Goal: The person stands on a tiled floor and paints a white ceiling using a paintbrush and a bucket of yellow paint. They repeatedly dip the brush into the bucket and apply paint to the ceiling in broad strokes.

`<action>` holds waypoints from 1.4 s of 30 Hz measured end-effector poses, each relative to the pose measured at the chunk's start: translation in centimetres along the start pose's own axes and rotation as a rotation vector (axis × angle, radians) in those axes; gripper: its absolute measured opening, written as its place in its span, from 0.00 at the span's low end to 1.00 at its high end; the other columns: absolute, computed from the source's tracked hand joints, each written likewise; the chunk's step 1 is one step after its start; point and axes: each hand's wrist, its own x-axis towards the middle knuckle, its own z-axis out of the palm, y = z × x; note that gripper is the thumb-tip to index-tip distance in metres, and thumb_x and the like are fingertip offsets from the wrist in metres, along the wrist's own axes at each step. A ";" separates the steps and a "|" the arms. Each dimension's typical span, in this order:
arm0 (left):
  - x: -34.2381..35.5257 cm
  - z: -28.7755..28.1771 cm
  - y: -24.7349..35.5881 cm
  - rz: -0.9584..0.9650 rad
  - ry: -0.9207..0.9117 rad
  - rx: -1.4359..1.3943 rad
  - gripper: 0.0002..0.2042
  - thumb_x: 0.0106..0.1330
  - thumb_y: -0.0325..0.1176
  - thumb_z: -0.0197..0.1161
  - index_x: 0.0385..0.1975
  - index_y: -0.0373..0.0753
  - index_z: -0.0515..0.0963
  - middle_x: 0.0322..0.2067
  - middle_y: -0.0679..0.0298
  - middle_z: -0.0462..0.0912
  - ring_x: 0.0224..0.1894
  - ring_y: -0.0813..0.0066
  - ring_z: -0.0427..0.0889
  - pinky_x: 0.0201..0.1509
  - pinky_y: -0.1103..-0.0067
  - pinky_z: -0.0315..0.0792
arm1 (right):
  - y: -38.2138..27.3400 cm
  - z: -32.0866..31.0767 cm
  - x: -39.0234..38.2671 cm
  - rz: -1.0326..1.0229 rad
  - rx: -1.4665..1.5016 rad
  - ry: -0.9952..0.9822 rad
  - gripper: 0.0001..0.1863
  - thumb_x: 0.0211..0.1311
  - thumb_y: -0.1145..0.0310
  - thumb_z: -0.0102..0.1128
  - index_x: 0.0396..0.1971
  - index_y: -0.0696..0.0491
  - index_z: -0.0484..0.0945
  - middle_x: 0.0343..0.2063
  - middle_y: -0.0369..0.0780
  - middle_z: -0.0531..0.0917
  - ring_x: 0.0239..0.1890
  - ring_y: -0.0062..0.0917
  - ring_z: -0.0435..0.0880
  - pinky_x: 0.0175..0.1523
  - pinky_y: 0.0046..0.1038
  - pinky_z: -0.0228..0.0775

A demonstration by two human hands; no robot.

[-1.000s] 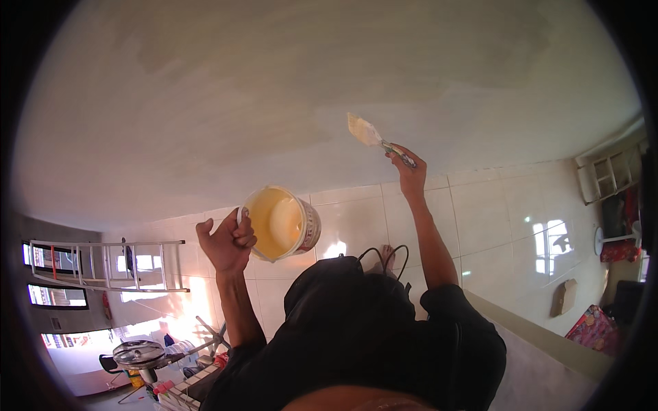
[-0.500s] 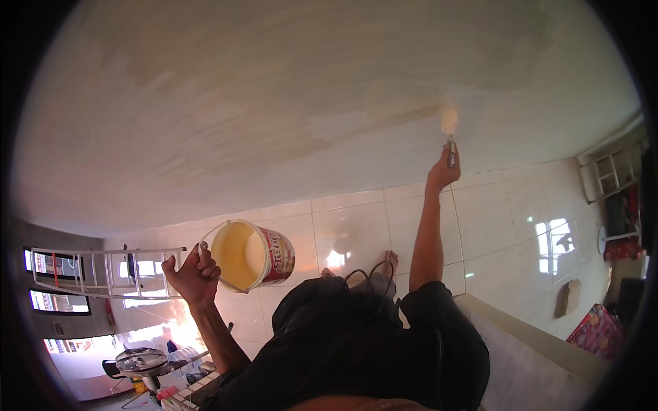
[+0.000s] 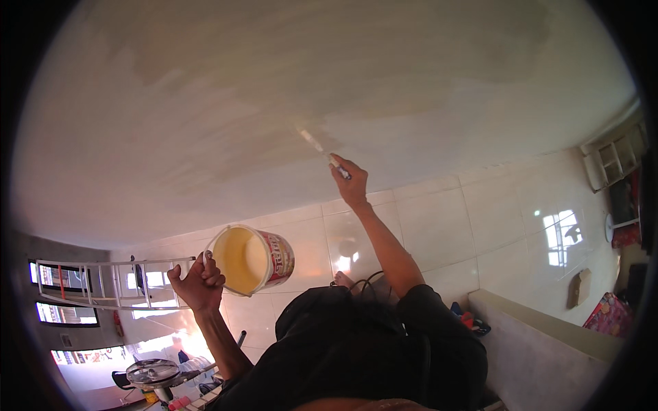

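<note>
My left hand is closed round the wire handle of a plastic bucket, which hangs tilted with its mouth toward me. Pale cream paint or similar liquid coats its inside; how deep it is I cannot tell. In my right hand is a paintbrush, gripped by its handle. Its light bristles touch, or nearly touch, the wall in front of me. The wall carries uneven streaks of beige-grey and paler patches.
A metal ladder is at the left, with a fan nearer me. Glossy tiles cover the floor. To my right stands a low partition; beyond it lie a brown block and a patterned cloth.
My right hand has swept the paintbrush leftward along the wall, from the right side to near the middle. My left hand still holds the bucket in nearly the same place.
</note>
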 end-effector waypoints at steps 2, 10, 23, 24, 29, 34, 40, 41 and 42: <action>0.2 -0.1 0.3 -0.002 -0.008 -0.004 0.32 0.53 0.63 0.47 0.35 0.34 0.74 0.16 0.74 0.57 0.15 0.85 0.51 0.20 0.86 0.47 | 2.3 -2.2 2.0 0.048 0.057 0.164 0.15 0.56 0.72 0.66 0.45 0.54 0.82 0.33 0.43 0.86 0.31 0.21 0.82 0.35 0.23 0.72; 0.8 -2.0 0.3 -0.030 0.003 -0.020 0.33 0.53 0.63 0.47 0.35 0.34 0.74 0.16 0.75 0.57 0.15 0.85 0.52 0.21 0.86 0.47 | 2.4 -12.5 4.4 0.108 -0.088 0.782 0.15 0.63 0.73 0.60 0.48 0.62 0.79 0.36 0.42 0.85 0.35 0.21 0.81 0.41 0.25 0.75; 1.2 -1.6 0.1 -0.083 -0.017 -0.036 0.32 0.53 0.63 0.46 0.34 0.34 0.73 0.16 0.74 0.56 0.15 0.84 0.51 0.21 0.85 0.47 | 0.3 6.7 -2.1 -0.125 0.015 -0.046 0.18 0.54 0.74 0.66 0.47 0.53 0.82 0.31 0.44 0.85 0.29 0.27 0.83 0.36 0.24 0.73; 1.1 -1.5 0.2 -0.072 -0.010 -0.035 0.32 0.53 0.63 0.46 0.34 0.34 0.73 0.16 0.74 0.56 0.16 0.84 0.51 0.21 0.85 0.47 | 0.5 6.3 -1.7 -0.063 0.011 -0.065 0.18 0.54 0.74 0.66 0.47 0.53 0.82 0.32 0.43 0.85 0.29 0.25 0.82 0.36 0.23 0.73; 0.1 -1.3 -0.1 -0.046 -0.003 -0.047 0.32 0.52 0.63 0.48 0.34 0.34 0.73 0.16 0.74 0.57 0.16 0.84 0.52 0.21 0.85 0.47 | 2.6 -2.8 2.3 0.158 0.052 0.084 0.15 0.56 0.74 0.66 0.45 0.54 0.83 0.35 0.40 0.87 0.33 0.16 0.80 0.39 0.21 0.72; 0.8 -3.5 0.2 -0.087 -0.222 -0.192 0.33 0.52 0.56 0.57 0.44 0.27 0.70 0.32 0.59 0.80 0.19 0.79 0.62 0.22 0.82 0.60 | 4.5 -13.5 4.2 0.181 0.025 0.438 0.14 0.58 0.75 0.64 0.45 0.59 0.82 0.36 0.40 0.86 0.37 0.18 0.80 0.44 0.23 0.73; 0.7 -1.6 0.7 -0.069 -0.135 -0.115 0.32 0.53 0.60 0.49 0.39 0.31 0.72 0.20 0.70 0.64 0.17 0.83 0.55 0.21 0.85 0.50 | 3.1 -20.5 4.9 0.170 0.006 0.760 0.15 0.60 0.76 0.61 0.47 0.63 0.80 0.36 0.42 0.85 0.38 0.23 0.81 0.44 0.25 0.74; 0.7 -0.8 0.8 -0.062 -0.049 -0.078 0.32 0.53 0.62 0.46 0.36 0.33 0.73 0.17 0.74 0.57 0.16 0.85 0.52 0.22 0.86 0.47 | 1.6 -20.8 4.8 0.176 0.018 0.757 0.15 0.60 0.76 0.60 0.46 0.63 0.80 0.36 0.42 0.85 0.37 0.24 0.81 0.44 0.25 0.75; 0.9 -0.6 1.0 -0.069 -0.089 -0.073 0.32 0.53 0.62 0.46 0.36 0.33 0.73 0.17 0.74 0.56 0.17 0.85 0.52 0.22 0.86 0.47 | -0.5 -20.9 4.9 0.177 0.032 0.750 0.15 0.60 0.76 0.60 0.46 0.64 0.80 0.35 0.43 0.85 0.37 0.24 0.81 0.44 0.25 0.75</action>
